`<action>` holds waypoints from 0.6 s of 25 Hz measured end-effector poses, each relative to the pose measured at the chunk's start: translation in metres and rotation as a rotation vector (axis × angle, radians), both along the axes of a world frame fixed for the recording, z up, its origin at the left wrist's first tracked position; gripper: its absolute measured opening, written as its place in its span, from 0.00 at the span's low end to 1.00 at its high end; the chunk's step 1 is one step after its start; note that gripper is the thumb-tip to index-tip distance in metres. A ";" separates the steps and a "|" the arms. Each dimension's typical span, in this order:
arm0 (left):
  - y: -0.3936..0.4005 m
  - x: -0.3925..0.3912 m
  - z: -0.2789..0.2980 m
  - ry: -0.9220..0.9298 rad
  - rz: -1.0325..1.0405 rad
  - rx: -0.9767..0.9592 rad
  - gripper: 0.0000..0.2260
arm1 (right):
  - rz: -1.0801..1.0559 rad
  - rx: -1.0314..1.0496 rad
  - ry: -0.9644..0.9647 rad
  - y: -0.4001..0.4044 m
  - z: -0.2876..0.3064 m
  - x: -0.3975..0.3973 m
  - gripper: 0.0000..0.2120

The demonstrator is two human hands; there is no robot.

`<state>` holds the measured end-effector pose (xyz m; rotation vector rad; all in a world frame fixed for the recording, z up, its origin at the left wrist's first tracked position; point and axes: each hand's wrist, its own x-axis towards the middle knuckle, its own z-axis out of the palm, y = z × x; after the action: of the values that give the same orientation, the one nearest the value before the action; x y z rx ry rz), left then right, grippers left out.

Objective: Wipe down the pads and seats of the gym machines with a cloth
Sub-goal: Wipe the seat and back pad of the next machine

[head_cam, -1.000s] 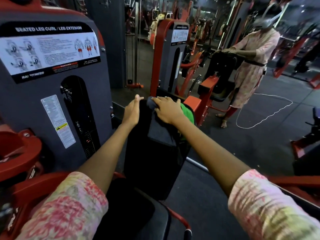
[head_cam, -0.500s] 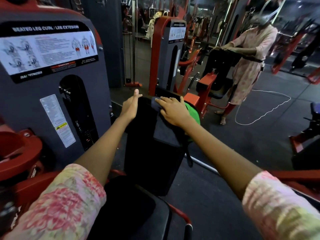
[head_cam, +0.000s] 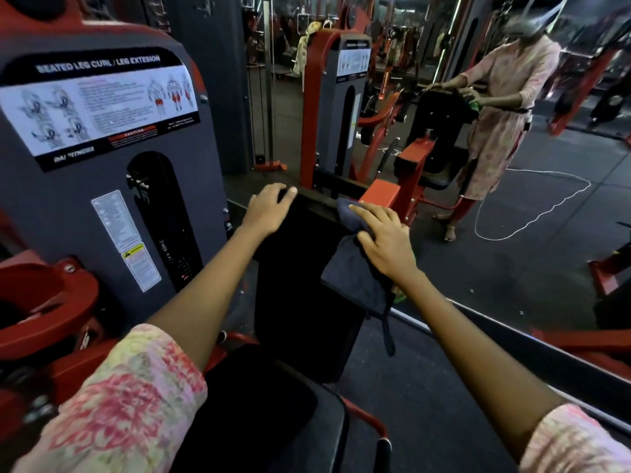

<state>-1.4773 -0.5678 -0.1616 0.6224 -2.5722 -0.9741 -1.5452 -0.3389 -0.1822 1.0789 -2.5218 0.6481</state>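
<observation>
Head view: dark grey cloth point(head_cam: 355, 268) lies draped over the top right corner of the upright black back pad point(head_cam: 300, 285), directly under the right hand point(head_cam: 384, 242). Right fingers point(head_cam: 363, 209) are spread nearly straight and press flat on the cloth near the pad's top edge; cloth's front part pokes out past the fingertips, the rest hangs down the pad's face below the wrist, with a thin strap-like tail dangling lower. Cloth looks soft, matte, loosely folded. A bit of green shows beneath the right hand; cannot tell what it is. Left hand point(head_cam: 269, 208) rests on the pad's top left corner, fingers bent over the top edge, gripping it, apart from the cloth. Pad is tall, rectangular, smooth dark vinyl. Black seat point(head_cam: 273, 414) sits below it, rounded edge, slight sheen. Grey weight-stack housing point(head_cam: 102, 199) stands left of the pad, flat painted metal, with a printed instruction label point(head_cam: 99, 104) reading SEATED LEG CURL / LEG EXTENSION. Red metal frame point(head_cam: 51, 302) curves at lower left. Mirror point(head_cam: 478, 131) ahead shows the person's reflection.
</observation>
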 end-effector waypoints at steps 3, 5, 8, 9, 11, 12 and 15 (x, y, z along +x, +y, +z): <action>0.018 -0.009 -0.016 0.022 0.044 -0.237 0.23 | -0.158 0.110 0.048 -0.024 0.005 0.009 0.34; 0.021 -0.011 -0.026 0.099 0.061 -0.213 0.21 | -0.154 0.101 0.129 -0.023 0.000 0.008 0.31; 0.005 -0.016 -0.016 0.088 0.013 -0.108 0.18 | -0.124 0.051 0.297 -0.002 -0.025 0.012 0.26; 0.000 -0.017 -0.010 0.068 -0.012 -0.064 0.17 | -0.124 0.078 0.365 0.002 -0.032 0.016 0.26; -0.005 -0.017 -0.008 0.075 -0.027 0.009 0.17 | -0.106 0.151 0.479 -0.007 -0.033 0.019 0.25; -0.005 -0.016 -0.011 0.110 -0.016 0.033 0.16 | -0.087 0.185 0.528 -0.020 -0.030 0.016 0.23; -0.001 -0.014 -0.023 0.200 0.000 0.032 0.16 | -0.032 0.380 0.669 -0.061 -0.025 0.014 0.21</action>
<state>-1.4912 -0.5686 -0.1841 0.5053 -2.3860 -1.0240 -1.5315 -0.3997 -0.2075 1.1296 -2.0875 -0.2024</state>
